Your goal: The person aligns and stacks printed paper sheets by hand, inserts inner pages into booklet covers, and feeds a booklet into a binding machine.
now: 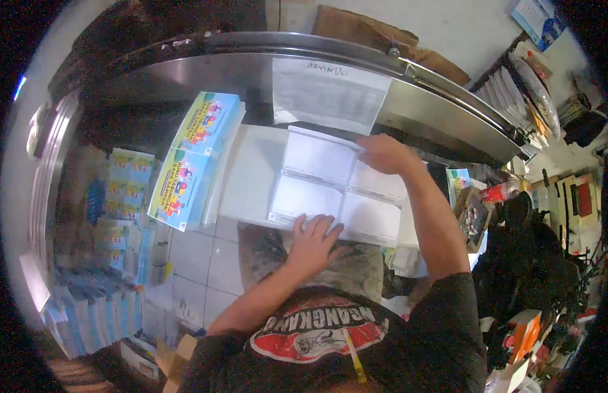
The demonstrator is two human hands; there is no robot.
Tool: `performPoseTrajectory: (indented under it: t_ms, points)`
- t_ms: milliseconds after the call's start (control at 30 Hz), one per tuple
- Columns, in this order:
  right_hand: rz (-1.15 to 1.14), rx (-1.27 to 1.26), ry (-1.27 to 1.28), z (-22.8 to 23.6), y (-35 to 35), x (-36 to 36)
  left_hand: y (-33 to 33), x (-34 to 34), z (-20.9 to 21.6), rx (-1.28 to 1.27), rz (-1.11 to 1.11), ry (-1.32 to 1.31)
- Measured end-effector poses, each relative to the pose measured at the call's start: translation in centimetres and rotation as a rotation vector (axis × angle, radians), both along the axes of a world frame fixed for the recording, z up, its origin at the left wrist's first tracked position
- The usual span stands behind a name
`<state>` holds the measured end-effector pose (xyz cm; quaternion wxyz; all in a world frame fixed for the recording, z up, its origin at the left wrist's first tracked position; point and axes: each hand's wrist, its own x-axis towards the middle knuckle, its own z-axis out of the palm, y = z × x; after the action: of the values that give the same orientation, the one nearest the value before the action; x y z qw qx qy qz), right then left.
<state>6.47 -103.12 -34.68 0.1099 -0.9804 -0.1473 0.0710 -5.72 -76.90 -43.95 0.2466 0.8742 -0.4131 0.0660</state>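
Note:
A white printed sheet [310, 198], divided into panels by thin dark lines, lies in front of me on a pale work surface [246, 177], apparently on top of other sheets. My left hand [315, 243] rests at its near edge, fingers spread over the paper. At the far edge my right hand [387, 156] has its fingers curled against the paper; the fingertips are partly hidden. Left of the sheet leans a stack of colourful printed sheets [198, 157], blue and yellow with cartoon figures.
A grey-toned paper with handwriting [330, 95] hangs on the metal bar [238, 69] beyond the work surface. Several bundles of blue-edged prints [98, 311] stand low at left. At right are a small box of metal pieces [473, 219] and a bottle with a red label [500, 192].

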Motion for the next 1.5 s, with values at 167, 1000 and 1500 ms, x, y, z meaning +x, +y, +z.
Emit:
performPoseTrajectory:
  t_ms: [167, 1000, 1500]
  points:
    - [-0.040, -0.003, -0.048, 7.6, 1.0, -0.1, 2.1, -0.4, -0.2, 0.073, 0.000, 0.061]
    - [0.020, -0.113, -0.120, -3.0, 8.9, -14.6, 8.6, -2.0, 2.0, -0.295, 0.268, -0.021]
    - [-0.069, -0.013, 0.029, 0.5, -0.3, -3.8, -1.8, -3.3, 1.5, 0.143, -0.059, 0.031]
